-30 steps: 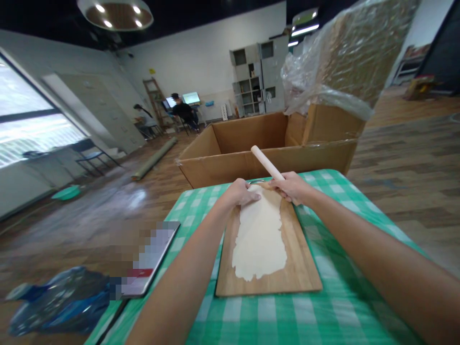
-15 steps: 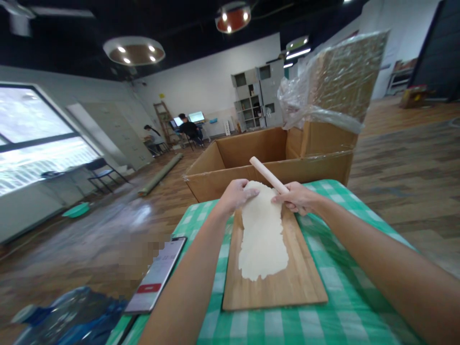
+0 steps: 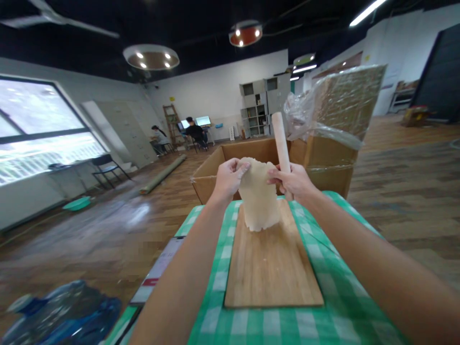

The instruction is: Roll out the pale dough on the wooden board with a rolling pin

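A thin, pale sheet of dough (image 3: 259,201) with ragged edges hangs between my hands, its lower edge near the far half of a wooden board (image 3: 275,273). My left hand (image 3: 229,176) pinches the sheet's upper left corner between thumb and fingers. At the upper right corner, my right hand (image 3: 293,181) grips the dough with thumb and fingertips. That same hand also holds a pale rolling pin (image 3: 281,139), which points upward and tilts slightly left. Whether the dough's bottom edge touches the board I cannot tell.
The board lies on a green checked tablecloth (image 3: 258,330). A phone (image 3: 161,268) rests left of my left forearm. Beyond the table stands a large cardboard box (image 3: 323,167). A big water bottle (image 3: 61,311) is at lower left. Two people sit at the far wall.
Both hands have lifted the dough, which lay flat along the board and now hangs upright above its far half. The rolling pin has swung from a leftward slant to nearly vertical.
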`<act>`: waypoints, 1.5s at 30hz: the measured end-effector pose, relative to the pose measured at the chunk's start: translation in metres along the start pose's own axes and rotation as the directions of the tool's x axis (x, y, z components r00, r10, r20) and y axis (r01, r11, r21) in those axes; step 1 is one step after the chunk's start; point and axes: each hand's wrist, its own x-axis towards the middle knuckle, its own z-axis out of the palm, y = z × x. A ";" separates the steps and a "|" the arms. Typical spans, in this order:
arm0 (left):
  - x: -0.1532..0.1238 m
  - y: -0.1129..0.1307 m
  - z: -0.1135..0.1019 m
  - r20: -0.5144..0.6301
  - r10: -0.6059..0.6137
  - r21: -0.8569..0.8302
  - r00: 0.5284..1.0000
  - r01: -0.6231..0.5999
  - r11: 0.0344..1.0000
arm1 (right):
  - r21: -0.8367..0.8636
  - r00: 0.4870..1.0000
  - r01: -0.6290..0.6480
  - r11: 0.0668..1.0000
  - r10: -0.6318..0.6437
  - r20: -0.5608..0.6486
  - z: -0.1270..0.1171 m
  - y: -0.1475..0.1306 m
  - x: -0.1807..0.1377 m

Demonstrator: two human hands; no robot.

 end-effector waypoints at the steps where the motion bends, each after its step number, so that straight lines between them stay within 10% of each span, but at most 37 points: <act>1: 0.004 0.008 -0.001 -0.016 0.036 -0.002 0.999 -0.036 0.999 | 0.003 1.000 0.028 1.000 -0.028 -0.007 0.004 -0.009 0.003; 6: -0.022 0.051 -0.010 -0.007 0.135 0.044 0.991 -0.135 0.990 | -0.061 0.996 0.067 0.996 -0.064 0.058 0.005 -0.039 -0.019; 12: -0.137 0.079 -0.052 0.470 -0.121 0.364 0.874 -0.067 0.929 | -0.366 0.935 -0.088 0.927 0.204 0.290 -0.036 -0.041 -0.120; 16: -0.175 0.058 -0.082 0.351 -0.280 0.578 0.893 0.029 0.815 | -0.456 0.911 -0.149 0.877 0.301 0.281 -0.047 -0.034 -0.153; 22: -0.174 0.003 -0.055 0.390 -0.345 0.837 0.853 -0.173 0.519 | -0.520 0.951 -0.190 0.832 0.288 0.113 -0.020 0.001 -0.120; 28: -0.176 -0.031 -0.028 0.493 -0.437 0.846 0.752 -0.298 0.441 | -0.709 0.976 0.018 0.705 0.141 0.165 -0.008 0.038 -0.088; 40: -0.166 -0.058 -0.015 0.473 -0.315 0.824 0.823 -0.287 0.489 | -0.896 0.985 0.106 0.431 0.079 0.154 -0.038 0.067 -0.076; 45: -0.167 -0.050 -0.027 0.399 0.041 0.761 0.916 -0.356 0.543 | -0.893 0.951 0.268 0.361 0.046 0.304 -0.035 0.056 -0.079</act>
